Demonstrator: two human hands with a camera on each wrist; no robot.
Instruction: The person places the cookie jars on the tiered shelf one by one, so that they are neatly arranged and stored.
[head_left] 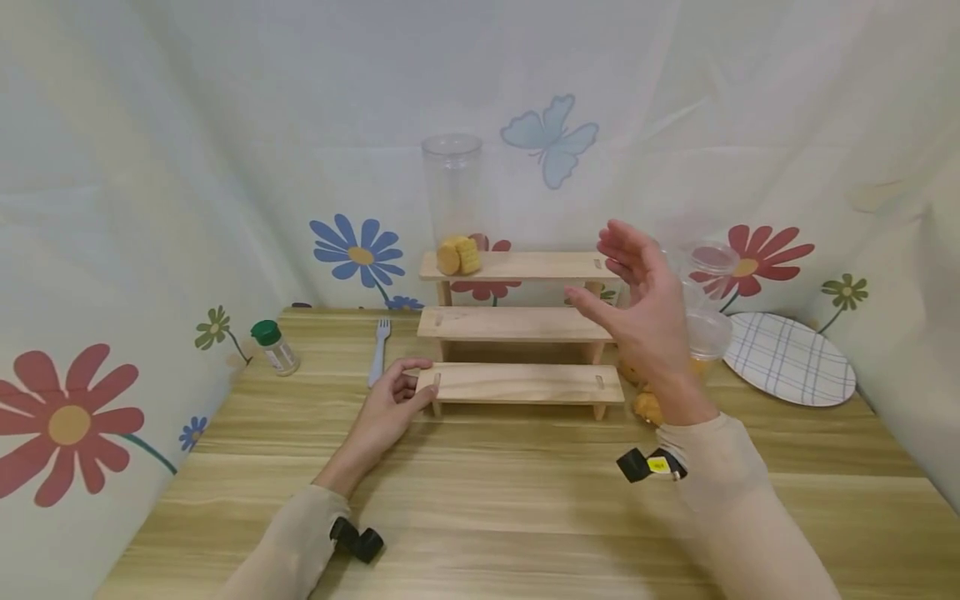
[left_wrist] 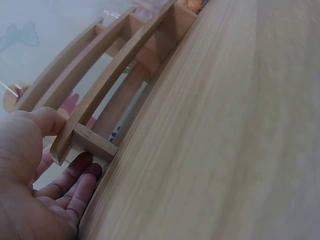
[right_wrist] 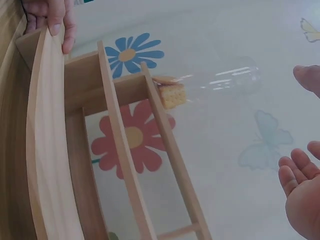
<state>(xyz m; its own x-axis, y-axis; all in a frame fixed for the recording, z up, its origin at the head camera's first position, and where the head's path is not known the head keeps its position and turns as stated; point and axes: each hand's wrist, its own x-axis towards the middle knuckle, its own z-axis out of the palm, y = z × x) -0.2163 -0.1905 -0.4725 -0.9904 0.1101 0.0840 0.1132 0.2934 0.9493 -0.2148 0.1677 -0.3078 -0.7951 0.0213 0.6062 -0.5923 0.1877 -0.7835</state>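
A three-tier wooden shelf [head_left: 525, 382] stands on the table. My left hand [head_left: 386, 407] grips the left end of its lowest board, thumb on top and fingertips under the edge by the leg [left_wrist: 95, 141]. On the top board's left end stands a tall clear plastic jar [head_left: 453, 192] with yellow crackers [head_left: 468, 256] at its bottom. My right hand [head_left: 648, 321] is raised over the shelf's right end, fingers and thumb spread apart, holding nothing. In the right wrist view, its fingertips [right_wrist: 300, 162] are well apart from the clear jar [right_wrist: 230, 82].
Right of the shelf, partly hidden behind my right hand and forearm, are clear containers [head_left: 708, 333] and orange-yellow snacks [head_left: 647, 408]. A checked plate [head_left: 791, 360] lies at far right. On the left are a light fork [head_left: 380, 350] and a green-capped shaker [head_left: 277, 350]. A flowered curtain hangs behind.
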